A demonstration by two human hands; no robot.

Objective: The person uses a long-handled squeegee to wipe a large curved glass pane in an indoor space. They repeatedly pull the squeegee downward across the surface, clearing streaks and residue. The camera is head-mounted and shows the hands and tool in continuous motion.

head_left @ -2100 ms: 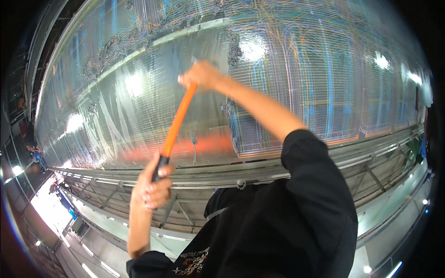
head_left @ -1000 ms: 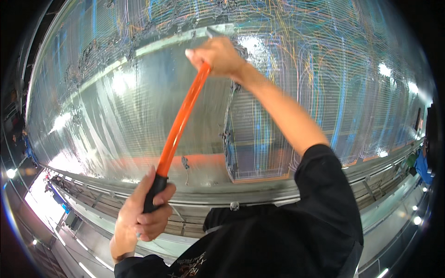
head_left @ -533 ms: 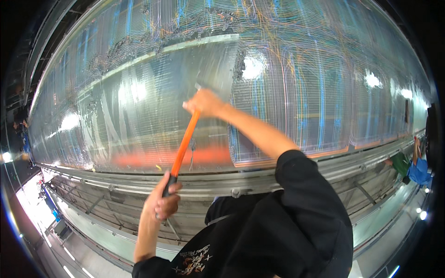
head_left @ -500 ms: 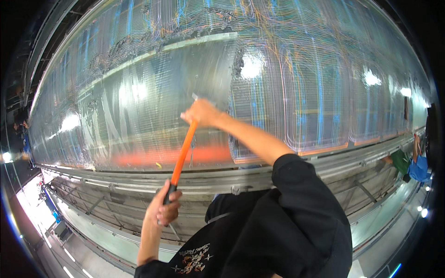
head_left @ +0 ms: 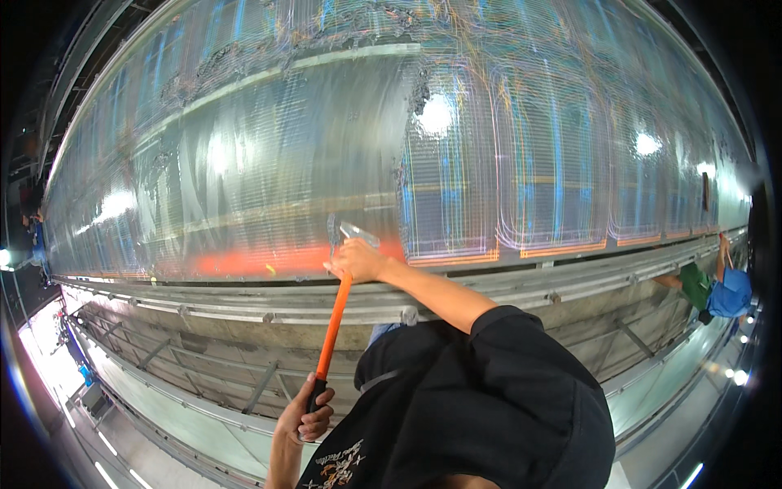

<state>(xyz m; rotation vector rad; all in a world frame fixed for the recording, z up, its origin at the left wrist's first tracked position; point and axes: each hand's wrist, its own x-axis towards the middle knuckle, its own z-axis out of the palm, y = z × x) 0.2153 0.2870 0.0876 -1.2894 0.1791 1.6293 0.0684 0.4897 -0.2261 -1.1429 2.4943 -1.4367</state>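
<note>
Head view | orange pole [head_left: 334, 326] near-upright, leaning right | both hands gripping

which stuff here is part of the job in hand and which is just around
In use:
- orange-handled scraper, clear blade on the panel
- right hand at its top
- left hand on its black grip
- big shiny ribbed panel

Just around:
- metal rails below the panel
- another person in green and blue, far right

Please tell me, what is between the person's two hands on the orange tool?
In the head view, only the orange shaft of the tool runs between the left hand at its black grip and the right hand near its clear blade.
</note>
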